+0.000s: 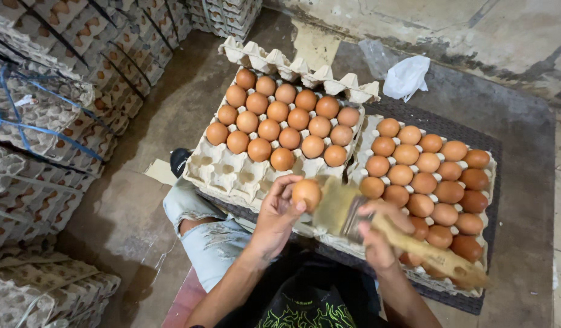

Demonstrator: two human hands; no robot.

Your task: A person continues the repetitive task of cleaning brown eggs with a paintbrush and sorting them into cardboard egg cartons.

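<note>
- Brown egg (306, 193) sits pinched in the fingertips of the left hand (274, 220), held above the gap between two trays.
- Right hand (377, 234) is wrapped around the wooden handle of a wide brush (353, 214), bristles touching the egg.
- Left tray (223, 173) holds about twenty-one eggs, its front rows bare; right tray (360, 143) holds roughly twenty-four, some hidden behind the brush.
- One spare tray (305, 67) leans behind; a white bag (405, 76) lies on the floor.
- Risk, as a judgement: a hard stroke could knock the lightly pinched egg loose, cracking it on those below.
- Stacks (44, 109) stand left.
</note>
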